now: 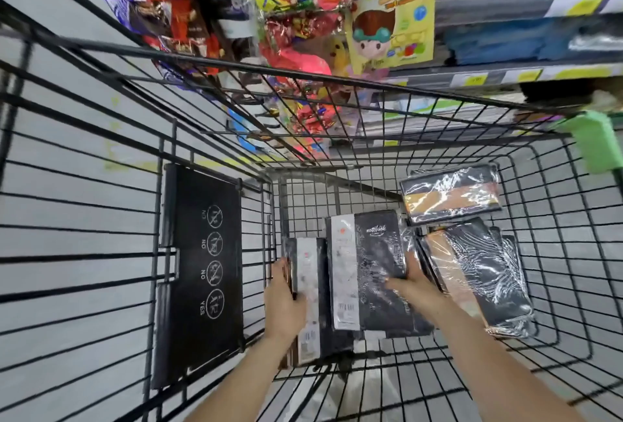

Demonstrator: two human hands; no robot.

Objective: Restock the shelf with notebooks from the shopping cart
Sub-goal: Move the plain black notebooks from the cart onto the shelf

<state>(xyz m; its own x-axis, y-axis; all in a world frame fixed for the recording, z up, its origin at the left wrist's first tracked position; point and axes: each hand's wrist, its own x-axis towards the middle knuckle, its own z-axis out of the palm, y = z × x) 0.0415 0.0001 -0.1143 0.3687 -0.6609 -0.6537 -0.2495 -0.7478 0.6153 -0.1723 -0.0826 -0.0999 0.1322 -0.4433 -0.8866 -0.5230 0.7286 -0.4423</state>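
One shopping cart (pixel 438 111). Two hands in it: left hand (pixel 283 307), right hand (pixel 416 290). Wrapped notebook packs: four clear — near-left pack (pixel 312 290), middle pack (pixel 367 270), near-right pack (pixel 482 276), far-right pack (pixel 451 194); more edges under near-right, count unclear. One black warning flap (pixel 202 270), four round icons.

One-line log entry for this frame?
phase: pickup in cart | left hand: grips notebook stack | right hand: on wrapped notebook | shelf: not yet restocked
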